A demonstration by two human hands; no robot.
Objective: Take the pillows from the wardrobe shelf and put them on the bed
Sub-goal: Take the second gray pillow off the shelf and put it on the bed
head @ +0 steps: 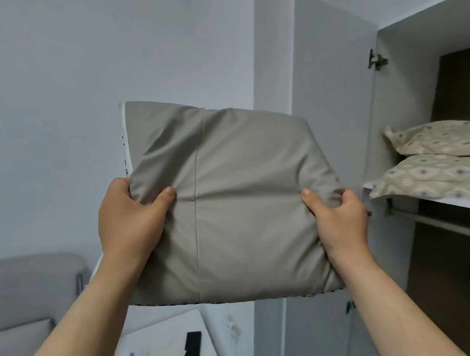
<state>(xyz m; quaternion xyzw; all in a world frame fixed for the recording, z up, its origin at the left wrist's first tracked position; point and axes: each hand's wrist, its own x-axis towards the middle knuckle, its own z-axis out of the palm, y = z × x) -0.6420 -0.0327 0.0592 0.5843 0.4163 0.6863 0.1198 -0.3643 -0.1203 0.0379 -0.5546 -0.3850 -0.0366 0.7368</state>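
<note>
Two patterned pillows (442, 161), right ends cut off

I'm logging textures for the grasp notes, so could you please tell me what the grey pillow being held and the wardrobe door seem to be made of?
Grey pillow: looks like matte woven fabric, perhaps cotton; it creases and bunches under both hands and shows a stitched seam. Wardrobe door: a smooth, flat, pale panel with a metal hinge, probably laminated or painted board; which one cannot be told.
</note>
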